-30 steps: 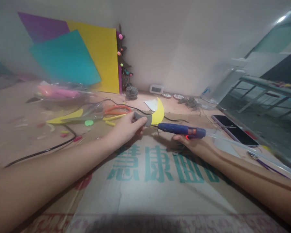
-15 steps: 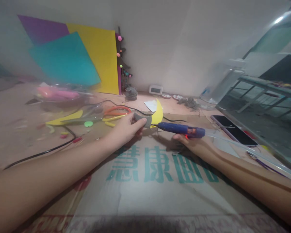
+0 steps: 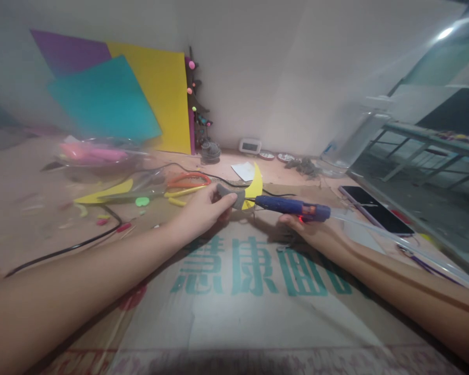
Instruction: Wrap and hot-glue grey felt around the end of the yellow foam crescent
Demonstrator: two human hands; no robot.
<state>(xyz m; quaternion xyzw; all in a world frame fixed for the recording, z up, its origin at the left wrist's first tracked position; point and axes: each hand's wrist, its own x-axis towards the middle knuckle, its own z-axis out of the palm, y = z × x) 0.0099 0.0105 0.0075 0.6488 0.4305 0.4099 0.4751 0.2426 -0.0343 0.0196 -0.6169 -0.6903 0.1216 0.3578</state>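
My left hand [image 3: 211, 204] pinches a small grey piece [image 3: 236, 198], its material too blurred to tell. A yellow crescent [image 3: 255, 185] stands up against the right end of that grey piece. In my right hand [image 3: 305, 226] is a blue hot glue gun [image 3: 283, 204] with a red light glowing on its underside. Its thin nozzle points left and meets the spot where the grey piece and the crescent come together. A long clear glue stick [image 3: 379, 232] runs out of the gun's back end. Some fingers of both hands are hidden.
Orange-handled scissors [image 3: 189, 179] and yellow strips lie left of my left hand. A phone [image 3: 375, 208] is at the right, below a clear bottle [image 3: 355, 135]. Coloured sheets [image 3: 105, 99] lean on the wall. Printed cardboard [image 3: 234, 312] covers the front; a black cable [image 3: 78, 242] crosses the left.
Both hands keep nearly the same place, with the nozzle still at the crescent's base. The grey piece and crescent have shifted very slightly; the view has tilted a little.
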